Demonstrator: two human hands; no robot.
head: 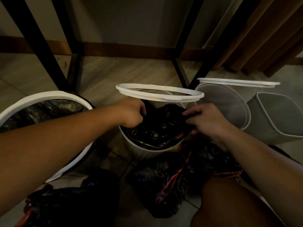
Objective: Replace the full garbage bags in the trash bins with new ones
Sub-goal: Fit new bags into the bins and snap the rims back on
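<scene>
A white round bin stands in the middle of the floor with its white ring frame tipped up at the back. A black garbage bag sits inside the bin. My left hand grips the bag's edge on the left side, and my right hand grips its edge on the right. A second white bin on the left is lined with a black bag. Tied black bags with red drawstrings lie on the floor in front.
An empty white round bin with a raised ring stands on the right, beside a grey rectangular bin. Black table legs cross behind. Another black bag lies bottom left. My knee is at bottom right. A brown curtain hangs at the far right.
</scene>
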